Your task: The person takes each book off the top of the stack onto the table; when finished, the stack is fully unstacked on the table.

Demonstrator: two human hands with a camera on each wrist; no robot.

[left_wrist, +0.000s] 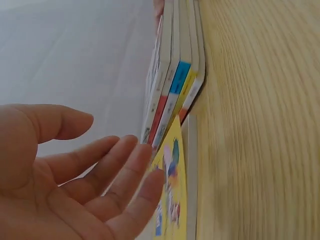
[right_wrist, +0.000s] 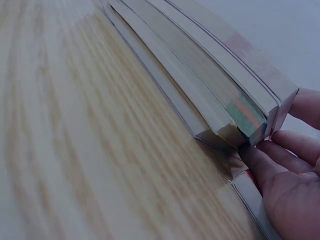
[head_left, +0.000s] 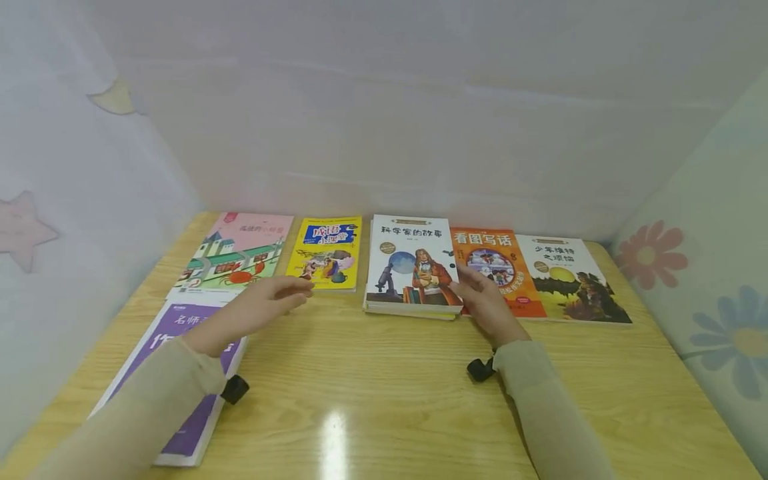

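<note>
The right hand pinches the near right corner of the white-covered stack of books on the wooden surface, seemingly to square it, while the left hand hovers released beside the yellow book.

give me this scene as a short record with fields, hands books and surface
left hand: left hand open, fingers straight, hovering beside the yellow book, holding nothing
right hand: right hand with fingers on the right corner of the book stack
stack: several books, the top cover showing a seated figure
other books: pink book, orange book, dark landscape book, purple book under the left arm
surface: wooden table, glossy
</note>
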